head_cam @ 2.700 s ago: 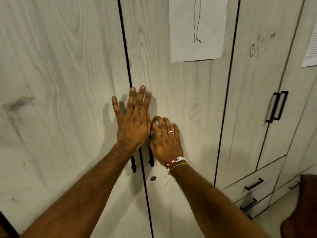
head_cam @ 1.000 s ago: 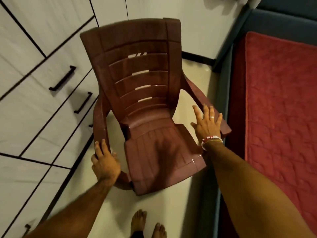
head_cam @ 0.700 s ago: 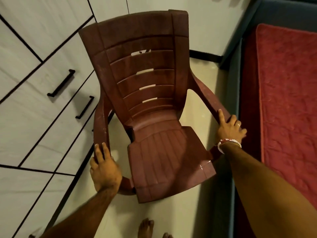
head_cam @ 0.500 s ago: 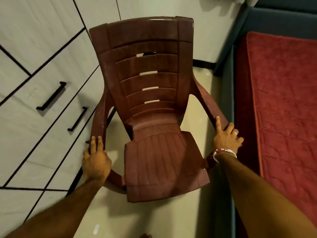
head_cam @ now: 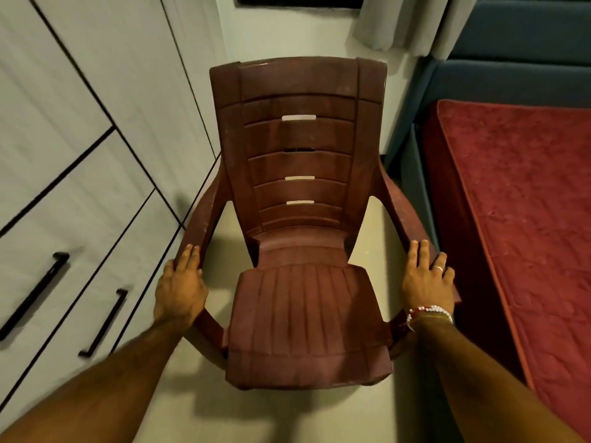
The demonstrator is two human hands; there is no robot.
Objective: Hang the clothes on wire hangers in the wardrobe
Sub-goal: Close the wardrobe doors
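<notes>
- Head view, looking down on a dark brown plastic chair [head_cam: 307, 314] standing on the pale floor [head_cam: 243, 417].
- Holding the left armrest [head_cam: 204, 219] with the left grip [head_cam: 180, 289], fingers curled over its edge.
- Holding the right armrest [head_cam: 399, 212] with the right grip [head_cam: 427, 279], fingers laid over the top and a bit spread, thumb out of sight.
- On the right grip, a ring [head_cam: 438, 267]; on that wrist, a bead bracelet [head_cam: 430, 311].
- Left of the chair, just beside it, the wardrobe [head_cam: 96, 123], with pale doors and drawers all closed and black handles [head_cam: 32, 297] on the drawers.
- Right of the chair, close by, a bed [head_cam: 527, 219] with a red cover.
- Past the chair back, a wall, and a grey curtain [head_cam: 399, 24] up at the top.
</notes>
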